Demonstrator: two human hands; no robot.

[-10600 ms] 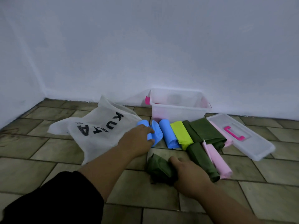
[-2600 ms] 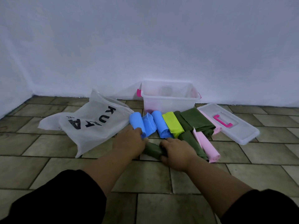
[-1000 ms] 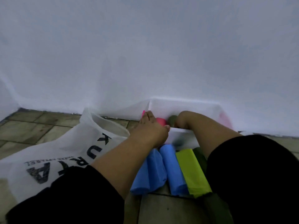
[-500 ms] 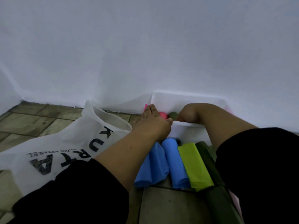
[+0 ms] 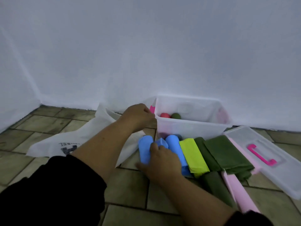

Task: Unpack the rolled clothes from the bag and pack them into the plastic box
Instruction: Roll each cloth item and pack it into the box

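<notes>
While two rolls (image 5: pixel 170 115) sit boxed, three blue rolls (image 5: pixel 175 145)

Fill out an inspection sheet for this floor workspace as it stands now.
Surface: tiled floor, bare between items.
Job's things: plastic box open, holding a red roll and a green roll; blue rolls, lime, green and pink rolls on the floor; white bag lies flat.
Clutter: box lid beside the rolls.
Grippers: left hand at the box corner; right hand on the blue rolls.
Cables: nothing seen.
Surroundings: white wall.
</notes>
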